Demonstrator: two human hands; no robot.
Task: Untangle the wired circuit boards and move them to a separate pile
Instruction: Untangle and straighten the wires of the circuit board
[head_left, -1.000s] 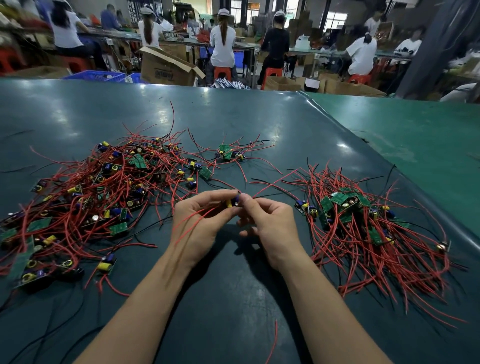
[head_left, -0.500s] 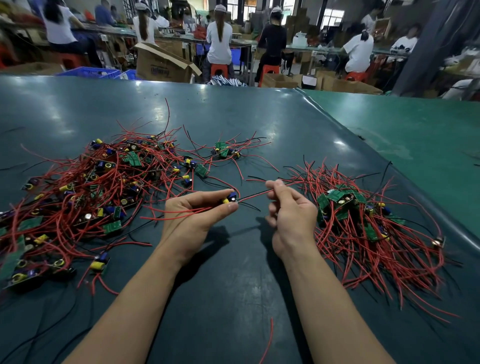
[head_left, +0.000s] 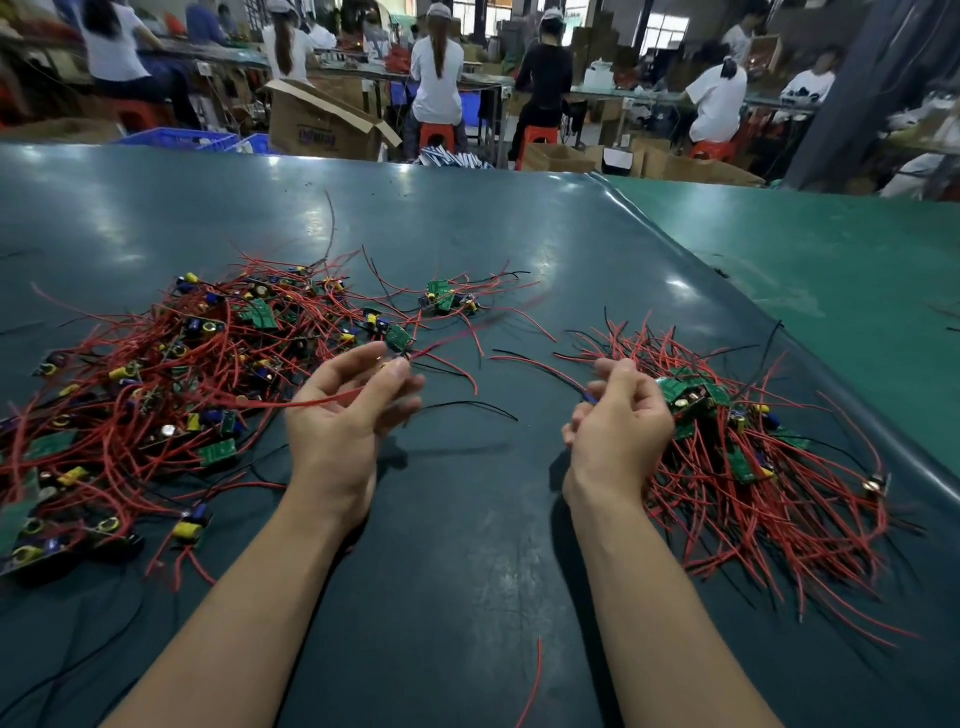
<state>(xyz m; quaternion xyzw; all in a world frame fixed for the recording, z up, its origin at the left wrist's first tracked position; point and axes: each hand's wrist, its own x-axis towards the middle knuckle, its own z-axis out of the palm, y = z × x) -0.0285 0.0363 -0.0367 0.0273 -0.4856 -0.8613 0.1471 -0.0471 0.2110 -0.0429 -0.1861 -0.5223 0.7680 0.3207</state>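
Circuit boards separated: hands pulled apart since 0.5 s ago; left hand (head_left: 349, 415) fingers pinch a red wire, right hand (head_left: 621, 421) fingers pinch the freed board beside sorted pile (head_left: 753, 457).

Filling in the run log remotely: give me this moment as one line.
stage: sorting | left hand: pinching red wire by tangled pile | right hand: holding wired board beside sorted pile | hands: apart

Dark teal surface (head_left: 467, 234), with a lighter green sheet (head_left: 831, 270) adjoining at right; beyond it, an open cardboard box (head_left: 322, 122), blue crates (head_left: 176, 139), orange stools (head_left: 435, 136); seated workers (head_left: 439, 78) in white caps face away at long benches.
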